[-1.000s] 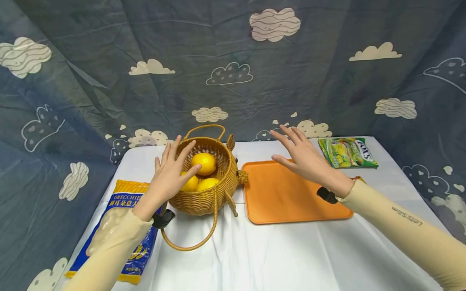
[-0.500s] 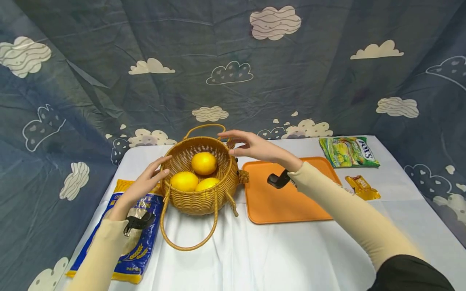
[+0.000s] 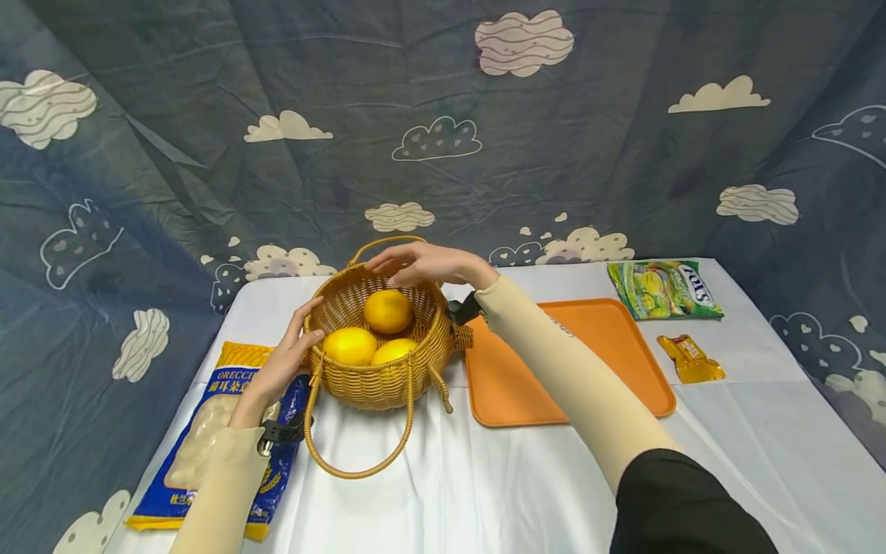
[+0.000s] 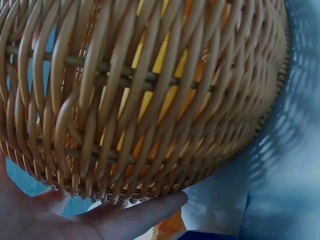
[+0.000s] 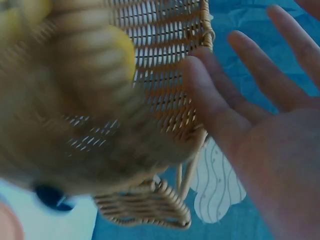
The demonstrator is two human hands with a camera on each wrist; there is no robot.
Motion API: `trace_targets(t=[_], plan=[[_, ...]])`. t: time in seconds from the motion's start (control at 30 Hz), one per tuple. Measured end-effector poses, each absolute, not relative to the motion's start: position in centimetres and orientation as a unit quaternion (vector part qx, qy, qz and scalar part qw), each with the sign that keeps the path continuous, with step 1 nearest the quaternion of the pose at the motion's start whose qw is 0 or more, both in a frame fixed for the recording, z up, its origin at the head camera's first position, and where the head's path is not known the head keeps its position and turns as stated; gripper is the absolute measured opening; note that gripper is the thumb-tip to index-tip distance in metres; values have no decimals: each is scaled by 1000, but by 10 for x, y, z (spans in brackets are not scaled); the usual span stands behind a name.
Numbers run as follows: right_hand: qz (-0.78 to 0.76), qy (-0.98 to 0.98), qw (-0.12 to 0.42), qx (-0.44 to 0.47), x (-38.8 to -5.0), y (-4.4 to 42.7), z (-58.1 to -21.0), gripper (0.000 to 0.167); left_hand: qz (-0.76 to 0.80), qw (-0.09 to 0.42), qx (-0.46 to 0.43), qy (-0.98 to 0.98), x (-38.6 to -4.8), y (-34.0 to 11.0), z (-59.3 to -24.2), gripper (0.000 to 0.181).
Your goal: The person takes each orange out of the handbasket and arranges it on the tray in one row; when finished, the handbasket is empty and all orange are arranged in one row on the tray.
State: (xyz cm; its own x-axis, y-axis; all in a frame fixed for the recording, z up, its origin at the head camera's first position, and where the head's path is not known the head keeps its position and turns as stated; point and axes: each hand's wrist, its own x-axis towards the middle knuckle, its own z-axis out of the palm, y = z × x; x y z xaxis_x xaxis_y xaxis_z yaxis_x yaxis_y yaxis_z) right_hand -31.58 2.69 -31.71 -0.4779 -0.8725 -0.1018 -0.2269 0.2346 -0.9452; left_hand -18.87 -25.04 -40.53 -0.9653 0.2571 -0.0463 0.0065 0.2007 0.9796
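While the left hand (image 3: 280, 369) rests uncurled against the wicker basket (image 3: 367, 388), the right hand (image 3: 432, 263) hangs over its far side, fingers extended.
Set just left of the orange tray (image 3: 616, 338), it looks light and springy to me; I'd cup opposite walls, lest the lemons (image 3: 388, 312) roll.

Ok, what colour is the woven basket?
The woven basket is golden brown, seen best in the head view.

We note a wicker basket (image 3: 374, 391) with three lemons (image 3: 388, 312); left hand (image 3: 284, 360) at its left rim, right hand (image 3: 438, 264) over the far side. Blue pasta bag (image 3: 201, 438) left; we log orange tray (image 3: 612, 331), green packet (image 3: 661, 290), small gold packet (image 3: 691, 359) right
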Motion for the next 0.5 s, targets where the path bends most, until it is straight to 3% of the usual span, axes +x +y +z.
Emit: trace_targets(t=[0.27, 0.5], plan=[[-471, 711, 395, -342, -327, 1, -323, 47, 628, 109, 83, 766, -191, -252, -406, 59], [-456, 731, 408, -301, -330, -13, -333, 45, 633, 105, 77, 763, -192, -251, -408, 58]])
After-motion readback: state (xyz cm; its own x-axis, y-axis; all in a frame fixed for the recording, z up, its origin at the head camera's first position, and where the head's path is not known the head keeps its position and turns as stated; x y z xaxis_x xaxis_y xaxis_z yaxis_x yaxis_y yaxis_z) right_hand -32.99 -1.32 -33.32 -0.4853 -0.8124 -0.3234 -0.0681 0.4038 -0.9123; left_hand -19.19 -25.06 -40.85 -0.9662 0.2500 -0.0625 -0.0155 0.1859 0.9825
